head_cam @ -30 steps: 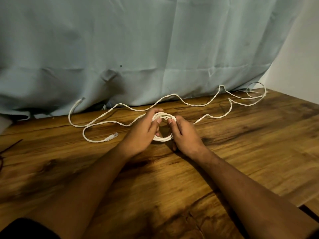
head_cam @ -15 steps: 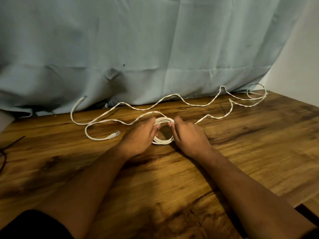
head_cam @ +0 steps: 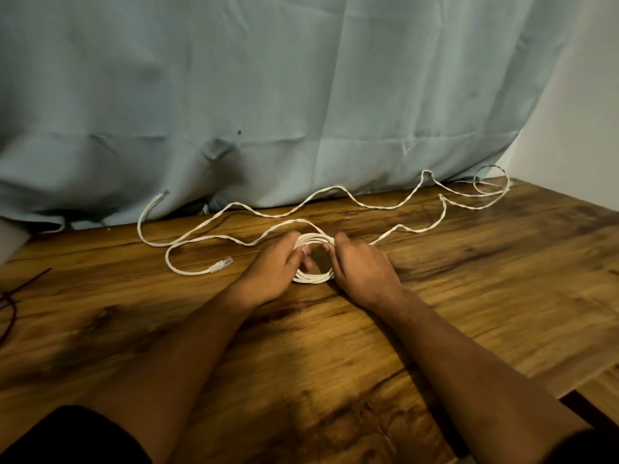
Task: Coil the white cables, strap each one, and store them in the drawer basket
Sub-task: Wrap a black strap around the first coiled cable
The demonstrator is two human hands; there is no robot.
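Observation:
A small coil of white cable (head_cam: 313,277) lies on the wooden table (head_cam: 469,296) between my hands. My left hand (head_cam: 273,269) grips the coil's left side, thumb inside the ring. My right hand (head_cam: 363,267) pinches the coil's right side at the top. From the coil, loose white cable (head_cam: 412,230) trails right to a small loop (head_cam: 492,182) at the far right. More white cable (head_cam: 234,205) snakes along the back, with one plug (head_cam: 221,264) lying left of my hands and another end (head_cam: 160,197) against the curtain.
A pale blue curtain (head_cam: 284,95) hangs along the table's back edge. Dark thin straps (head_cam: 13,296) lie at the table's left edge. A white wall (head_cam: 576,112) stands at the right. The table's front right corner (head_cam: 569,390) drops off.
The coil has stayed between my hands with little change. The loose cable on the left has shifted slightly. The view has drifted a little.

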